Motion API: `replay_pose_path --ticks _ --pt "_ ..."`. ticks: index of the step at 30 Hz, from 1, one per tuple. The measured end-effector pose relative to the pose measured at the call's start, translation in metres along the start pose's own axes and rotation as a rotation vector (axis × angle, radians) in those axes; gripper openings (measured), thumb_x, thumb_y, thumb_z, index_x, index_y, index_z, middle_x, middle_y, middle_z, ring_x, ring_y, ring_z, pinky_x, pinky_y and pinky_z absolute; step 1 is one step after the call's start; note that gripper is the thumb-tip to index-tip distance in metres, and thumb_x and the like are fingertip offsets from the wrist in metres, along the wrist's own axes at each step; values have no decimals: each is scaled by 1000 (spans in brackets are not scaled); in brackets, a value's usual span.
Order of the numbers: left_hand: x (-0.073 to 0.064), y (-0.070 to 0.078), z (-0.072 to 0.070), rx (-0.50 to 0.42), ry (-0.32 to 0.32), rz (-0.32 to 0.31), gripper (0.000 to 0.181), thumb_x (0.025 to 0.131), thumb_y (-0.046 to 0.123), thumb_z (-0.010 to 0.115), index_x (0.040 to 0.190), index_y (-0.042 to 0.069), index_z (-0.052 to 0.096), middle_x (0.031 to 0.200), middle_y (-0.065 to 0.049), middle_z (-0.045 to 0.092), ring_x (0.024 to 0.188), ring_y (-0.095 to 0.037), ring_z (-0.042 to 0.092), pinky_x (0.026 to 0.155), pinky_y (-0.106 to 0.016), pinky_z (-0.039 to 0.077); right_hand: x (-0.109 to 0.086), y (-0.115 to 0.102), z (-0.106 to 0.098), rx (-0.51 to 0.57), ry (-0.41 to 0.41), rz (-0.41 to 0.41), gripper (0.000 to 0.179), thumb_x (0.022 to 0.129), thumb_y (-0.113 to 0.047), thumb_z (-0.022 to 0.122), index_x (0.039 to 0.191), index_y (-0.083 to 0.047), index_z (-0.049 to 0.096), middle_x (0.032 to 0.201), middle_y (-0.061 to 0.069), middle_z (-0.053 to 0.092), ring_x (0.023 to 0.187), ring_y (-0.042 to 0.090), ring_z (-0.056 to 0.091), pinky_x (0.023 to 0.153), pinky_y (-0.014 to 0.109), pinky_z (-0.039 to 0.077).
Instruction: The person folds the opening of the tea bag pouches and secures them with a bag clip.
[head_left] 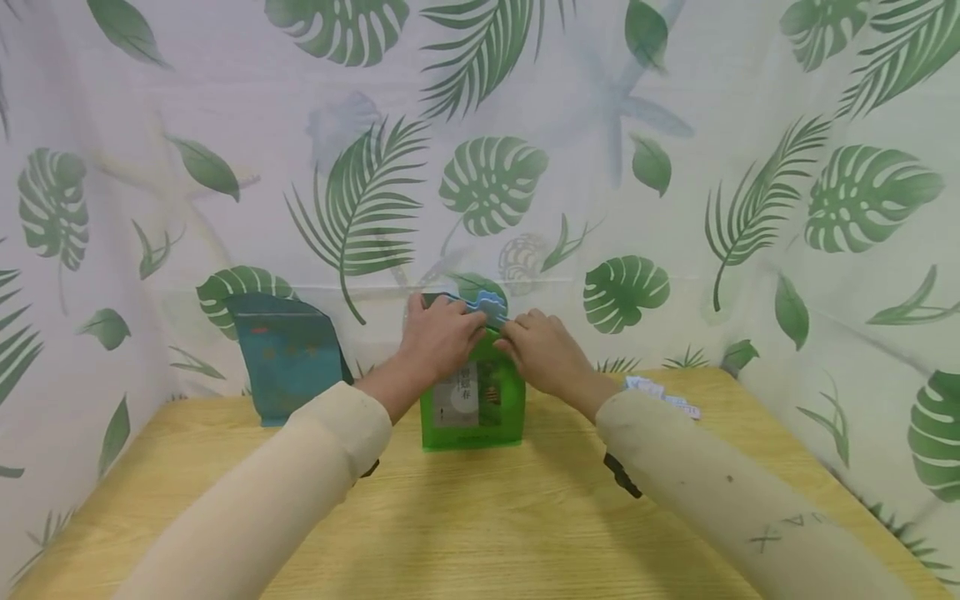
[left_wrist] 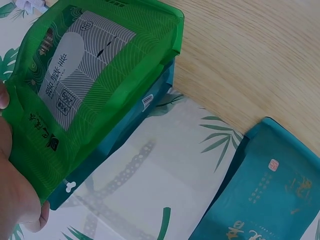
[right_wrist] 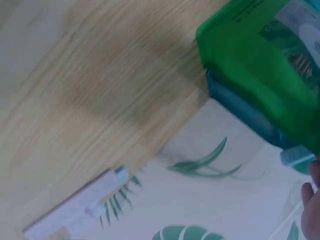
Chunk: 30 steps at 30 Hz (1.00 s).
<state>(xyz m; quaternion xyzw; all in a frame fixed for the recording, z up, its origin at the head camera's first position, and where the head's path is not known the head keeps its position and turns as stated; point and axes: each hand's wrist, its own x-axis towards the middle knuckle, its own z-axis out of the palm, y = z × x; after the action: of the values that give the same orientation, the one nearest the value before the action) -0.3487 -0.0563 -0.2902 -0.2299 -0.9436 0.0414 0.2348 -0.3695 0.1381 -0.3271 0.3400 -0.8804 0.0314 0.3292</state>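
A bright green tea bag [head_left: 506,404] with a grey label stands upright on the table. Across its top runs a blue bag clip [head_left: 491,306] with a flower-like shape at its middle. My left hand [head_left: 441,340] grips the bag's top left, fingers over the upper edge and along the clip. At the top right corner, my right hand [head_left: 546,352] pinches the clip's right end. In the right wrist view the light blue clip end [right_wrist: 297,156] sticks out beside the fingertips [right_wrist: 307,192]. A teal bag [left_wrist: 112,136] stands close behind the green one.
Another teal bag [head_left: 288,362] stands at the back left of the wooden table [head_left: 465,525]. Several pale, small clip-like pieces [head_left: 660,395] lie at the back right, beyond my right forearm. A leaf-printed curtain [head_left: 480,100] borders the table's back and sides.
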Motion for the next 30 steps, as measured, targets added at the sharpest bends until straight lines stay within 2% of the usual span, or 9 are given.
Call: replay_pose_path --ticks 7,12,15,18,24,27,30 --pt "1 1 -1 -25 -24 -14 23 106 39 48 114 26 66 106 0 68 95 -24 59 86 -47 34 -7 22 -16 42 -2 11 19 101 -21 58 93 -6 67 85 7 65 78 25 56 72 40 47" --pt "0 1 -3 -36 -58 -16 24 106 39 47 116 27 65 108 0 67 95 -24 58 86 -46 32 -18 40 -19 13 18 -3 18 100 -14 56 90 -3 67 81 9 64 76 28 58 74 41 49" --pt "0 0 -3 -46 -68 -11 25 106 38 47 118 27 65 108 0 67 96 -24 57 86 -46 32 -27 51 -19 -11 14 17 16 98 -11 58 88 -3 67 80 10 64 77 29 60 73 43 50" --pt "0 1 -3 -51 -70 -6 25 106 38 48 118 27 66 108 0 67 97 -24 58 86 -46 32 -38 63 -19 -42 -52 88 15 98 -13 57 91 -4 67 85 11 65 82 30 62 71 45 51" --pt "0 1 -2 -53 -68 -10 25 105 38 48 119 27 66 110 0 67 98 -25 58 86 -46 31 -56 85 -24 -66 -243 265 21 101 -19 52 105 -4 66 106 16 66 96 36 60 79 52 48" --pt "0 0 -2 -55 -66 -10 25 105 38 49 119 27 66 111 0 67 99 -25 59 86 -46 32 -66 96 -25 -76 -299 317 24 101 -19 50 110 -2 64 110 18 65 100 37 58 81 54 46" --pt "0 0 -3 -60 -61 -9 24 105 38 49 118 26 66 110 0 67 99 -25 59 87 -47 33 -76 106 -25 -95 -323 344 24 100 -18 51 110 -1 64 109 19 65 99 38 58 79 55 47"
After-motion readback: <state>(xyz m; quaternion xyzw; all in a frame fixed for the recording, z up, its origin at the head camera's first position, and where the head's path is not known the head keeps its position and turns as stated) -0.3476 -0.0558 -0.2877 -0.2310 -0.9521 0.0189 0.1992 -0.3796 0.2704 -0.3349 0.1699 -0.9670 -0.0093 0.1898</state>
